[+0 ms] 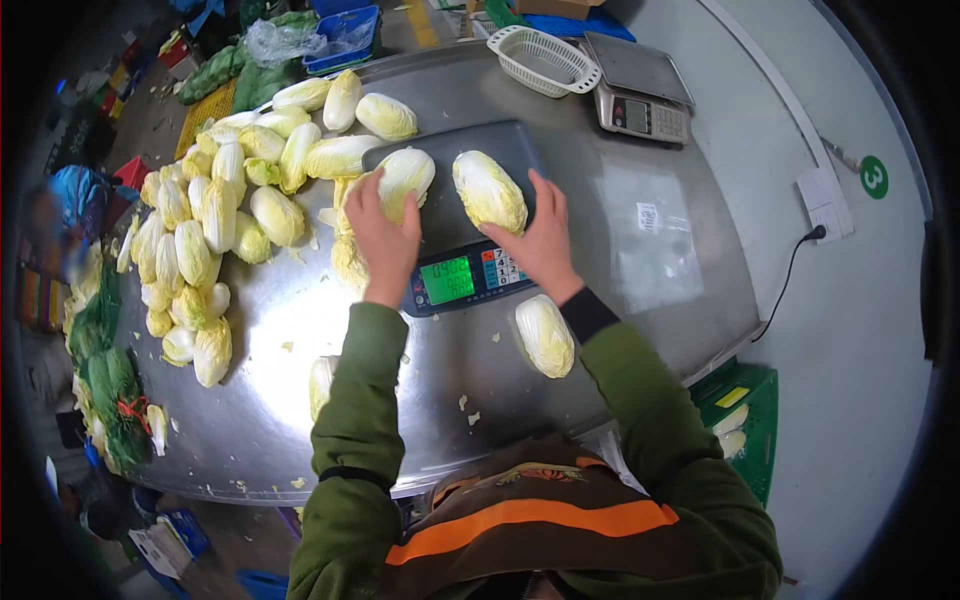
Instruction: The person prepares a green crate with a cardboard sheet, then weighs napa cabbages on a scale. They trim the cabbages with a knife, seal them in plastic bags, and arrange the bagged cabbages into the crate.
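Two pale cabbages lie on the dark scale [455, 215], whose green display is lit. My left hand [385, 235] is around the lower left side of the left cabbage [408, 172], fingers and thumb spread. Beside the right cabbage [488, 190] is my right hand [540, 235], its thumb near the cabbage's lower end and its fingers apart at the scale's right edge. Another cabbage [545, 336] lies on the metal table [460, 365], below the scale. One more [322, 385] is partly hidden by my left sleeve.
A large heap of cabbages [205, 215] covers the table's left part. At the back right stand a white basket [540, 62] and a second scale [640, 90]. A green crate [752, 420] is at the lower right. Leaf scraps lie on the table.
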`<state>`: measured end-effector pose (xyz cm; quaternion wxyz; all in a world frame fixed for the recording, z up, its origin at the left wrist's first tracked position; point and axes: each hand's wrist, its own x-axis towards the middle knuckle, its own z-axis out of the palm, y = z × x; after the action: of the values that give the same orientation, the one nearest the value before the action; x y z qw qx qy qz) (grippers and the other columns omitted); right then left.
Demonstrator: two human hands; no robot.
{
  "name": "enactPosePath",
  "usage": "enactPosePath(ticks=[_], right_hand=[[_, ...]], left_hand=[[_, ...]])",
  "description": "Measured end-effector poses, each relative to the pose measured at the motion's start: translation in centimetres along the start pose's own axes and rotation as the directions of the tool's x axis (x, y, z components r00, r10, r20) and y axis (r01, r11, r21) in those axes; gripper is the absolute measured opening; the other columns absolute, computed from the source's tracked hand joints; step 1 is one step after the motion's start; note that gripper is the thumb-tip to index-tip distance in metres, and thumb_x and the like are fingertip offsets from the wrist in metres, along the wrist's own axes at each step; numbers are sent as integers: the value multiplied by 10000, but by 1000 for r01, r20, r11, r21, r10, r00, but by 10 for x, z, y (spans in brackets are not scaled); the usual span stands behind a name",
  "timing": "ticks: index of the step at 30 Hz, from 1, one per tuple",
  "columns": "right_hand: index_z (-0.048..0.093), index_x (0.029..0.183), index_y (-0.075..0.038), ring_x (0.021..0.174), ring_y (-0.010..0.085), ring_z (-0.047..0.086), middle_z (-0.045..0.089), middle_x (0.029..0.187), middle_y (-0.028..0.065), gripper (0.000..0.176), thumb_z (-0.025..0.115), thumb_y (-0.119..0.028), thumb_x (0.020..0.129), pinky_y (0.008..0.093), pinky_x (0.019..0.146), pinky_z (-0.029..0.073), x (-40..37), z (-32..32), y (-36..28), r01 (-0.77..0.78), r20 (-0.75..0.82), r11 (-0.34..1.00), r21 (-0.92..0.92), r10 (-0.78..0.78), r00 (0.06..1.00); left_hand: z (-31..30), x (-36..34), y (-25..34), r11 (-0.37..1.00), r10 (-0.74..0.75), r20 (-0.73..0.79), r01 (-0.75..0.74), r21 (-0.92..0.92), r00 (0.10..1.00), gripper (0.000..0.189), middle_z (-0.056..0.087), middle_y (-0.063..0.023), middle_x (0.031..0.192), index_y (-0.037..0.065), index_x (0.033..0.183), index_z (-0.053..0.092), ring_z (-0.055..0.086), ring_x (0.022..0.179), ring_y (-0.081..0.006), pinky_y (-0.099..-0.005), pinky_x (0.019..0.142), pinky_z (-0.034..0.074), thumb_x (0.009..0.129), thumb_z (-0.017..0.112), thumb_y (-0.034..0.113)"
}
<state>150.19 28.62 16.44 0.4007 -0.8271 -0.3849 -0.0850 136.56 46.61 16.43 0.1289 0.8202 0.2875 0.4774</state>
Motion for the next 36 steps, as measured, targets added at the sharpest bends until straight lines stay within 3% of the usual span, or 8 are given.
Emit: enactPosePath(ticks=[5, 6, 9, 11, 13, 17, 31, 36], right_hand=[[476, 1375, -13, 1137, 264, 586, 561, 1268, 168, 812, 862, -269, 708, 390, 957, 481, 39, 23, 13, -128, 314, 990, -53, 138, 939], [491, 1358, 9, 1088, 269, 620, 600, 1203, 172, 829, 870, -296, 686, 376, 933, 497, 36, 27, 29, -281, 332, 944, 173, 212, 919], [495, 1339, 33, 1033, 223, 657, 636, 1180, 131, 729, 840, -220, 749, 326, 898, 523, 12, -6, 13, -643, 557, 557, 525, 346, 755], [472, 1357, 16, 1074, 196, 630, 613, 1211, 92, 651, 790, -90, 799, 313, 916, 516, -25, -32, -3, -766, 732, 96, 636, 237, 638], [445, 1374, 2, 1160, 190, 576, 572, 1271, 83, 657, 774, -44, 807, 332, 970, 487, -68, -54, -25, -764, 748, 71, 642, 163, 643], [477, 1322, -30, 1216, 193, 528, 543, 1318, 99, 654, 825, -158, 783, 338, 1018, 443, -121, -93, -49, -480, 584, 611, 629, 35, 811], [569, 1194, -8, 1077, 205, 603, 568, 1175, 102, 501, 807, -196, 796, 345, 914, 501, -158, -163, -26, -439, 394, 733, 520, 250, 885], [553, 1195, -15, 1046, 208, 620, 610, 1136, 115, 529, 815, -220, 783, 346, 896, 500, -162, -177, -11, -482, 402, 755, 445, 313, 861]], left_hand=[[-14, -54, 44, 666, -448, 293, 535, -521, 844, 359, 591, -117, 1117, 19, 1183, 602, 591, 1001, -175, -284, 774, 510, 862, 724, 122], [-16, -66, 42, 600, -475, 368, 600, -529, 799, 353, 590, -82, 1131, 21, 1200, 595, 582, 1014, -152, -280, 818, 498, 885, 711, 132], [-18, -102, 44, 178, -587, 569, 778, -603, 575, 397, 584, -48, 1137, 25, 1246, 559, 573, 1026, -139, -261, 859, 473, 898, 715, 136], [-28, -112, 59, 141, -570, 635, 824, -548, 520, 490, 585, -51, 1209, 40, 1332, 494, 576, 1103, -155, -281, 876, 492, 995, 580, 385], [-46, -112, 79, -415, -293, 858, 752, -512, 422, 698, 546, -103, 1335, 41, 1371, 460, 553, 1206, -229, -370, 951, 493, 997, 362, 622], [-71, -134, 99, -690, -24, 906, 649, -321, 422, 849, 564, -176, 1308, 17, 1407, 399, 590, 1169, -310, -435, 1013, 475, 962, 215, 716], [-65, -158, 173, -446, -60, 960, 853, -272, 274, 688, 543, -164, 1312, 15, 1402, 393, 574, 1180, -277, -404, 1002, 477, 1022, 301, 582], [-60, -172, 184, -228, -10, 928, 902, -365, 373, 624, 538, -141, 1295, 9, 1405, 369, 558, 1187, -241, -382, 1005, 461, 926, 665, 279]])
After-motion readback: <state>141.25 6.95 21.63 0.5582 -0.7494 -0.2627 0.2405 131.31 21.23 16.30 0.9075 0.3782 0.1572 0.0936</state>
